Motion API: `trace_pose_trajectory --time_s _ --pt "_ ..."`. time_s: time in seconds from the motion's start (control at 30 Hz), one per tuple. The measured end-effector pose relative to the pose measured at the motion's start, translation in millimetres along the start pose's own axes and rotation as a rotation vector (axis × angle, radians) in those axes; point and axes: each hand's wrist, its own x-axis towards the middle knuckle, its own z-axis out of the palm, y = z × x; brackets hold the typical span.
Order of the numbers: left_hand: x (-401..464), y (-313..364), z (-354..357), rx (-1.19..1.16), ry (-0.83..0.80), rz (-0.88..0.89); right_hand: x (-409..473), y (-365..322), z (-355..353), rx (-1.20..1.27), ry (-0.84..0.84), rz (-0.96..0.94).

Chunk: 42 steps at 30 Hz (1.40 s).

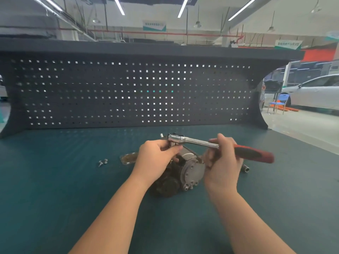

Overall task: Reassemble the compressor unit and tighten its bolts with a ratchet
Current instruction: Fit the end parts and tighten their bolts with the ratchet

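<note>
Gripping the ratchet (211,144), both hands (222,160) hide any markings.

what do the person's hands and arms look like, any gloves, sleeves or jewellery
Both arms are bare from the lower edge of the frame to the fingertips: no sleeves show. The left hand and right hand wear no gloves. No watch, bracelet or ring is visible on either wrist or on the fingers that show.
</note>
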Motion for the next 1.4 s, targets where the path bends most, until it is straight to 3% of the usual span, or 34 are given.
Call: trace_pose_trajectory --time_s 0.1,0.17,0.23,0.3,0.47,0.53,0.6,0.67,0.73,0.8,0.9,0.97,1.03,1.2,1.23,1.33,1.4 --pt "-2.1 -0.9 -0.6 -0.031 0.002 0.003 -15.9 4.2 3.0 -0.516 -0.291 -0.725" --pt "-4.3 -0.8 0.6 0.000 -0.007 0.011 -22.9 12.0 2.9 -0.555 -0.417 -0.924" --pt "-3.9 -0.1 1.8 0.024 -0.008 0.012 -26.8 11.5 5.7 -0.547 -0.408 -0.845" --pt "-0.8 -0.8 1.3 0.028 -0.008 0.004 -25.8 5.9 10.3 -0.501 -0.243 -0.567" --pt "1.5 -1.1 1.3 0.025 -0.029 0.000 9.7 1.5 1.4 0.201 0.143 0.397" --pt "1.1 -1.4 3.5 0.058 -0.025 0.021 11.9 3.3 1.1 0.302 0.176 0.523" --pt "1.3 -1.6 4.5 0.041 0.007 0.020 4.8 3.8 2.8 0.103 0.066 0.266" --pt "0.8 -2.2 2.8 -0.018 0.029 0.015 -8.0 -0.4 6.5 -0.302 -0.113 -0.237" --pt "-0.3 -2.9 0.1 -0.069 -0.004 0.009 -21.1 5.2 8.3 -0.535 -0.422 -0.713" --pt "-3.2 -1.6 -2.2 -0.124 -0.075 0.002 -27.2 12.2 8.7 -0.632 -0.551 -0.947" --pt "-3.2 -2.9 -1.4 -0.051 -0.069 0.023 -28.6 10.1 9.8 -0.680 -0.529 -0.899" --pt "-0.9 -3.5 1.0 0.049 -0.036 0.044 -27.8 4.5 10.2 -0.600 -0.387 -0.593" --pt "1.5 -4.2 2.5 0.067 -0.019 0.046 -21.0 2.3 10.4 -0.392 -0.133 -0.283" --pt "0.1 -4.5 2.8 0.056 -0.013 0.060 1.9 2.4 6.2 0.118 0.166 0.232" --pt "-0.2 -4.5 3.5 0.064 -0.005 0.060 0.1 0.9 6.3 0.067 0.138 0.202" --pt "-1.5 -3.3 6.1 0.093 0.019 0.048 -20.7 -1.8 12.4 -0.413 -0.088 -0.256" --pt "-5.6 -0.3 7.6 0.131 0.044 0.074 -38.8 0.1 20.0 -0.564 -0.275 -0.436"
